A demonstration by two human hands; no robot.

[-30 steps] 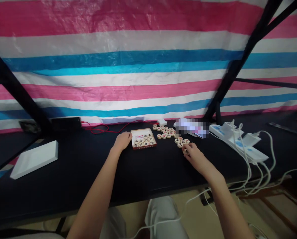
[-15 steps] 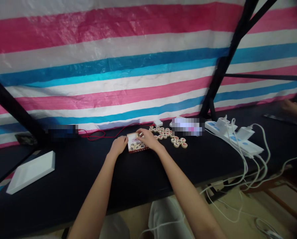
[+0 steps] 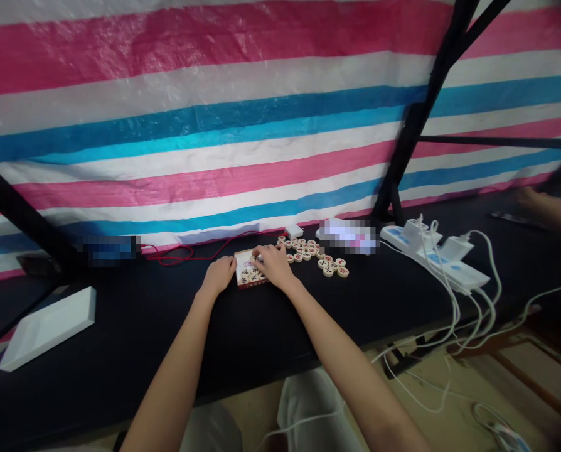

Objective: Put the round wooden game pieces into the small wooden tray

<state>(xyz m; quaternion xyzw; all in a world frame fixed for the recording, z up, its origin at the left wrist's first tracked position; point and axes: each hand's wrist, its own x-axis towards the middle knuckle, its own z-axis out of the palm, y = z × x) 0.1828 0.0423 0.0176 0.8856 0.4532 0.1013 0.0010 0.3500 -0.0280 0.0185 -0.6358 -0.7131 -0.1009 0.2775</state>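
Observation:
A small red-rimmed box (image 3: 243,277) of round wooden chess pieces sits on the black table (image 3: 261,326). My left hand (image 3: 219,275) curls against the box's left side and steadies it. My right hand (image 3: 273,263) lies over the right part of the box, fingers bent down onto the pieces inside; whatever is under the fingertips is hidden. Several loose chess pieces (image 3: 320,256) with red and black marks are scattered just to the right of the box.
A white flat tray (image 3: 49,326) lies at the left. A white power strip (image 3: 433,262) with chargers and dangling cables is at the right. A red cable (image 3: 177,254) runs along the striped tarp (image 3: 214,125). Another person's hand (image 3: 544,208) rests at the far right.
My right hand has left the loose pieces and moved left to the box, where it now stays. My left hand has remained at the box's side. The view has shifted slightly.

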